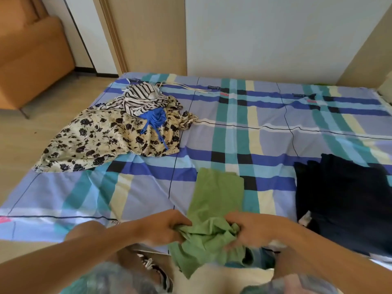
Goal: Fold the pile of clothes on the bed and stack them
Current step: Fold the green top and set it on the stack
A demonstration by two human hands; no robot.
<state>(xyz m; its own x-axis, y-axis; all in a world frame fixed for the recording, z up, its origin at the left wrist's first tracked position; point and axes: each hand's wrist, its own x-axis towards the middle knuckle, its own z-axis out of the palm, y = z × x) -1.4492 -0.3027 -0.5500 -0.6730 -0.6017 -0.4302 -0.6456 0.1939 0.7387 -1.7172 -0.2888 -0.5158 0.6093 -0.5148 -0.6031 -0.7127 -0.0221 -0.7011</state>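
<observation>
A green garment (pixel 214 200) lies on the bed (pixel 265 128) near its front edge, its far end flat and its near end bunched. My left hand (pixel 163 227) grips the bunched cloth on the left and my right hand (pixel 252 229) grips it on the right. A pile of unfolded clothes sits at the far left of the bed: a cream floral dress (pixel 101 139), a black-and-white striped top (pixel 142 98) and a blue piece (pixel 154 119) on top of it. A dark navy garment (pixel 343 200) lies flat at the right.
The bed has a blue, teal and cream plaid sheet. An orange armchair (pixel 31 58) stands on the wooden floor at the far left. White wall panels run behind the bed. Shoes (pixel 152 266) are on the floor below my hands.
</observation>
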